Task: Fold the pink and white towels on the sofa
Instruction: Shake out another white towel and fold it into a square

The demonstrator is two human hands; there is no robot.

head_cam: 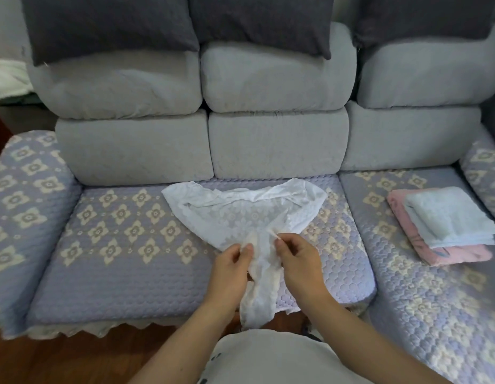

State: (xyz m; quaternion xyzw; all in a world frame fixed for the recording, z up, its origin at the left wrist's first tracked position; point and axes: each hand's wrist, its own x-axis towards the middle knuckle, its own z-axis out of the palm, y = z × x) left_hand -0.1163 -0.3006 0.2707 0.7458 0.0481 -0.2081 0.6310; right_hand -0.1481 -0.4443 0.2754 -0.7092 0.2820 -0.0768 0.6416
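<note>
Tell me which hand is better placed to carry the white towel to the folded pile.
Probably the right hand: the folded pile lies on its side. Both hands pinch the white towel.

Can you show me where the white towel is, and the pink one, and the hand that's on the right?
white towel (242, 207): head view, on its spread-out middle on the seat.
pink towel (459, 254): head view, on its folded front edge under the pale stack.
right hand (299, 257): head view, on the back of the hand.

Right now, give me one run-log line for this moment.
left hand: pinching white towel | right hand: pinching same towel | towel: bunched, unfolded | folded stack: right seat
</note>
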